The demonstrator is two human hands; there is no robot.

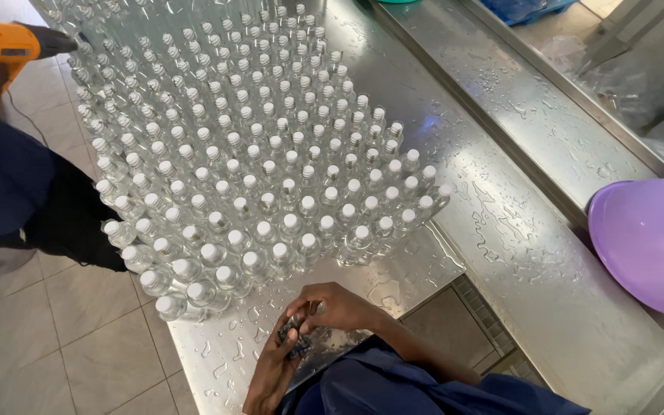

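Holding small dark object, both hands, capped bottles

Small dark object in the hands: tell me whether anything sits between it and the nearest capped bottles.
Nothing visible does. Both hands, left hand and right hand, hold the small dark object; only bare wet steel table separates it from the capped bottles.
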